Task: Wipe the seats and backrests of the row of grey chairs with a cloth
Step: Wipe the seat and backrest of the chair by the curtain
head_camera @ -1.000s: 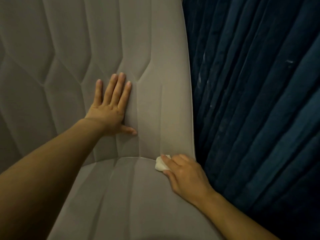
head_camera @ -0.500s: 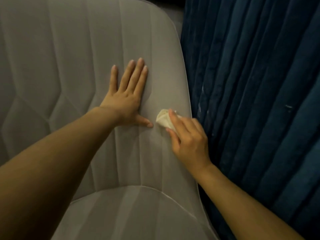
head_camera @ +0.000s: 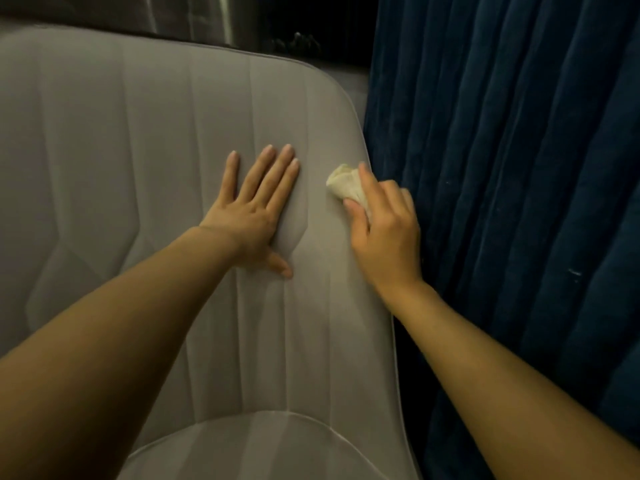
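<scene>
Swept the crumpled cream cloth (head_camera: 344, 183), pinched in the right hand (head_camera: 384, 237), up from the seat (head_camera: 277, 448) to the right edge of the backrest (head_camera: 156, 150), just beside the blue curtain (head_camera: 502, 168); braced with the left hand (head_camera: 256, 211) flat, fingers straight. Likely leaves only this strip's top rim

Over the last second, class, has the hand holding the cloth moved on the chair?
Yes. The right hand with the cloth has gone up the backrest, from the seat seam toward its top corner.
</scene>
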{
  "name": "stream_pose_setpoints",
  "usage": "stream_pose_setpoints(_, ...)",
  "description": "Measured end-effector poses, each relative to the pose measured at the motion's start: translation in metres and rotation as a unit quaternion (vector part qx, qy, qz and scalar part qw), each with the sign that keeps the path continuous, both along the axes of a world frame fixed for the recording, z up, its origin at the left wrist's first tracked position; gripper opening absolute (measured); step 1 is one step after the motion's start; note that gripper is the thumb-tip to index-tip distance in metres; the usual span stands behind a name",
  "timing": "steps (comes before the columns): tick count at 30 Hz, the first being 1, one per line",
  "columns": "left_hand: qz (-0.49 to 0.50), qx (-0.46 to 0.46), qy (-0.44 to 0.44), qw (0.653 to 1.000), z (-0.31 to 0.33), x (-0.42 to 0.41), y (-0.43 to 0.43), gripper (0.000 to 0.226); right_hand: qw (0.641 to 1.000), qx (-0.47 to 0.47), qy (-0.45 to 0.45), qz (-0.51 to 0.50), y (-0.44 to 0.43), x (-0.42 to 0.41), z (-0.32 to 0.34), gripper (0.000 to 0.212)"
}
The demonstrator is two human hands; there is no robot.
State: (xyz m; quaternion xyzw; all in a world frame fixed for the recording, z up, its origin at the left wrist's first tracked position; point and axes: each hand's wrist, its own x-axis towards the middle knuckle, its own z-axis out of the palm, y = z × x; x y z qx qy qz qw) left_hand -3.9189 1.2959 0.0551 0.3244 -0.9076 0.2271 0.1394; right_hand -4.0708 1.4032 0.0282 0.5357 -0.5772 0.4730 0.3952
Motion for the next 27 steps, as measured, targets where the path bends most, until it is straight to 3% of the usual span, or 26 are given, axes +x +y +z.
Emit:
stream_pose_setpoints(10, -0.016, -0.017, 0.004, 1.000, 0.015, 0.007, -0.001, 0.145, 0.996, 0.069, 0.059, 0.027, 0.025, -0.008, -0.054, 0.040)
stream_pose_setpoints(19, 0.016, -0.005, 0.026, 1.000, 0.032, 0.003, -0.009, 0.143, 0.999, 0.019, 0.013, 0.022, -0.012, -0.014, 0.035, 0.041)
stream_pose_setpoints(27, 0.014, -0.022, 0.030, 0.999, 0.041, 0.004, -0.011, 0.143, 0.996, 0.044, 0.070, 0.027, 0.004, -0.003, -0.033, 0.037)
